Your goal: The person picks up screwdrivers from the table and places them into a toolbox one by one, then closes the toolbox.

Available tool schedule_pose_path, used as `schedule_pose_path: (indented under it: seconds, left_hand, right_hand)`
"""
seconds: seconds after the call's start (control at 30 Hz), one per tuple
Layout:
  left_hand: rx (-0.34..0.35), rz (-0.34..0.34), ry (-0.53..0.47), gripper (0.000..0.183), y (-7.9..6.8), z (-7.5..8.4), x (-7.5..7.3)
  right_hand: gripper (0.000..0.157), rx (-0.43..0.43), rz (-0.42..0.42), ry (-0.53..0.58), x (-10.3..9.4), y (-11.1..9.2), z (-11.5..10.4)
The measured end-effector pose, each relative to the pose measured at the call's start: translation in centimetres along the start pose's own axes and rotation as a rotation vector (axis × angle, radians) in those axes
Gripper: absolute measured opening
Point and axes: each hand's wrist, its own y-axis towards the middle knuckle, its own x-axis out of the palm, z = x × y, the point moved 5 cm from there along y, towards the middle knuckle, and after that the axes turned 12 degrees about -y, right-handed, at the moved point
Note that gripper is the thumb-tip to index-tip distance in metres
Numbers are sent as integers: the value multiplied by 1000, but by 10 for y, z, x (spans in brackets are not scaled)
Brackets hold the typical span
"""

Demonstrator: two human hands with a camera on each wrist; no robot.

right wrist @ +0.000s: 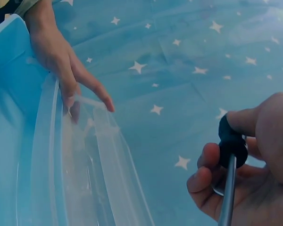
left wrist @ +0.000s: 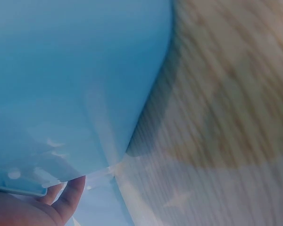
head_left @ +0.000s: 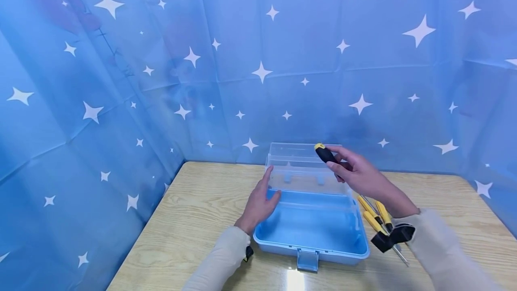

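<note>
My right hand (head_left: 359, 172) holds a screwdriver (head_left: 326, 154) by its black handle with a yellow end, raised over the back of a blue toolbox (head_left: 311, 255). The right wrist view shows the screwdriver's metal shaft (right wrist: 229, 193) running down from the thumb and curled fingers. The toolbox stands with its clear lid (head_left: 307, 176) tipped back. At the box's left back corner is my left hand (head_left: 260, 203), its fingers extended along the side of the lid and its thumb over the rim. In the left wrist view, the box wall (left wrist: 75, 94) partly hides that hand's fingers.
Several yellow-handled tools (head_left: 373, 221) lie on the wooden table (head_left: 194, 210) right of the toolbox. A small black-and-yellow item (head_left: 248, 254) is partly hidden by the left sleeve. The box's front latch (head_left: 308, 260) hangs down. A blue star-patterned curtain (head_left: 242, 57) stands behind the table.
</note>
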Motion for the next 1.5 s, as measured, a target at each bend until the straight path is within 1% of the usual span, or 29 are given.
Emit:
schedule_pose_path:
  seconds: [0.23,0.4,0.5,0.83,1.13,1.4,1.5]
  left_hand:
    - [9,5,12,74,0,0,0]
    - [-6,0,17,74,1,0,0]
    - [-14,2,16,74,1,-1,0]
    - [-21,9,17,74,1,-2,1]
    - [-20,13,22,74,1,-2,1]
    - [-3,12,26,74,1,-1,0]
    - [-8,9,17,74,1,-1,0]
  right_hand:
    - [51,-12,-67,23,14,3,-7]
    - [50,-42,-101,14,25,5,-11]
    - [49,-60,-108,13,32,6,-11]
    - [49,-81,-155,7,49,7,-12]
    - [48,-148,-187,-1,65,7,-11]
    - [48,-135,-258,4,79,4,-8]
    - [48,-137,-272,-6,83,3,-9]
